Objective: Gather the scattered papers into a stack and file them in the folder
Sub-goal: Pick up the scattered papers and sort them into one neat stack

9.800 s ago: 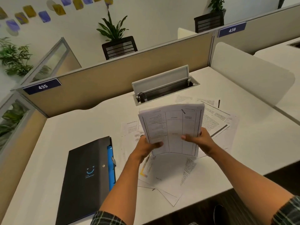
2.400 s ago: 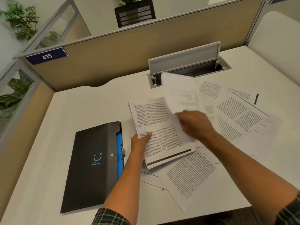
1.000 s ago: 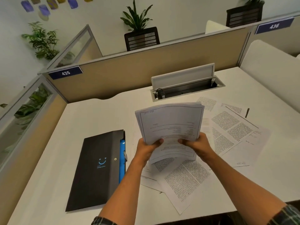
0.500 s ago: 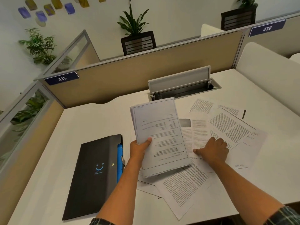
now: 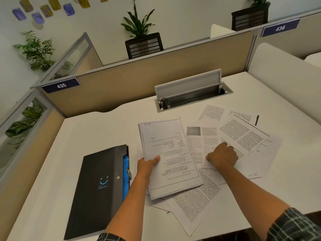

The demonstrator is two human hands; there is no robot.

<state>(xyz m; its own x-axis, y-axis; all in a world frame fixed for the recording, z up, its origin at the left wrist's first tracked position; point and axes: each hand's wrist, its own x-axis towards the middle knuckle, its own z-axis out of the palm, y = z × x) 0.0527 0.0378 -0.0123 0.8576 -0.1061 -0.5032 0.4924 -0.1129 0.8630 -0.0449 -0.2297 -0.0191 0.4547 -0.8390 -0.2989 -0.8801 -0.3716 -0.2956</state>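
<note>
A white laminate bench (image 5: 97,133) is carrying a grey metal cable tray with its lid raised (image 5: 189,91). Beige fabric partitions (image 5: 139,80) are bearing blue number plates "435" (image 5: 61,85) and "436" (image 5: 280,28). Green potted plants (image 5: 139,26) are standing behind.

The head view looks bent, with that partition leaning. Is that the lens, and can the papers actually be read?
Head view: the wide lens bows and tilts the partition; soft, even light, faint shadows on the desk; print on the stack in the left hand and on the loose sheets under the right hand is too small to read.
</note>
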